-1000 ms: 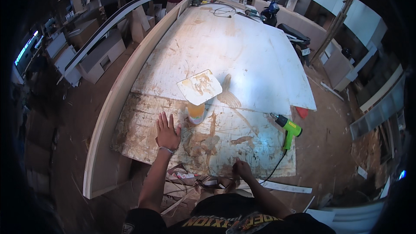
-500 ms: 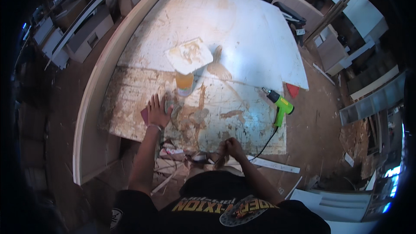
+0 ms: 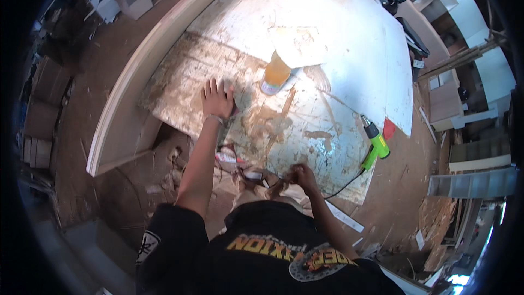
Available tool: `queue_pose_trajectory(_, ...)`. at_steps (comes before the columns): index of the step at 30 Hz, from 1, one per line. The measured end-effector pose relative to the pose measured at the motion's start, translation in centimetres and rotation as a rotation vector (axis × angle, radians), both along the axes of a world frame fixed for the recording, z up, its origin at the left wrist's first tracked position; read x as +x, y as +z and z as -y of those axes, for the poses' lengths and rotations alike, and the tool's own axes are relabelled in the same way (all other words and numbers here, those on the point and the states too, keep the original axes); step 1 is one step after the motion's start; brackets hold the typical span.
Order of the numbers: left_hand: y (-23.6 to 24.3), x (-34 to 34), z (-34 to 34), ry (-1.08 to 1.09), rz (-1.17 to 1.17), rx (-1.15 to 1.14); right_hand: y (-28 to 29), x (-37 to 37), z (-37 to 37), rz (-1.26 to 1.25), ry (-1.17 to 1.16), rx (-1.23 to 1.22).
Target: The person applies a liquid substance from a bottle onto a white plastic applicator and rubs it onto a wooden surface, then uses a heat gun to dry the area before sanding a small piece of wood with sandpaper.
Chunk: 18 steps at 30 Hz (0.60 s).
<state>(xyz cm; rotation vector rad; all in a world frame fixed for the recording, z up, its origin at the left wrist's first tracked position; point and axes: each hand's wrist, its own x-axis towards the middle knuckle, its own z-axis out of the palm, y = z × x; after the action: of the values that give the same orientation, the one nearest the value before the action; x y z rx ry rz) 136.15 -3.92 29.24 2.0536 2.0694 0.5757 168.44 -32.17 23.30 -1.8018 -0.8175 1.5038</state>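
The spread left hand (image 3: 217, 101) is covering a thin dark-red sheet (image 3: 234, 110) — now peeking out right, not left, so probably sliding; the right hand (image 3: 302, 176) is curling, contents unclear.

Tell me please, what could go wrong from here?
The green heat gun lies near the right edge of the worktable; its black cord runs toward the right arm, so a snag might drag it off.

The white board appears balanced on the amber container; a bump from the left hand could tip it.
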Motion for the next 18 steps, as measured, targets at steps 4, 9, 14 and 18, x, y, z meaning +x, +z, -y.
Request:
queue_pose_trajectory(4, -1.7, -4.2, 1.3, 0.124, 0.337, 0.057, 3.6, -4.3, -4.7, -0.018, 0.131, 0.085)
queue_pose_trajectory(9, -2.1, -5.9, 6.5, 0.257, 1.013, -0.108, 8.2, -10.7, -12.7, 0.35, 0.453, 0.399)
queue_pose_trajectory(14, -2.6, -3.4, 9.5, 0.259, 1.786, -0.272, 14.7, -20.7, -20.8, 0.599, 0.602, 0.81)
queue_pose_trajectory(18, -4.4, -4.5, 10.6, 0.207, 1.944, -0.18, 17.7, -27.1, -24.9, 0.692, 0.644, 1.063)
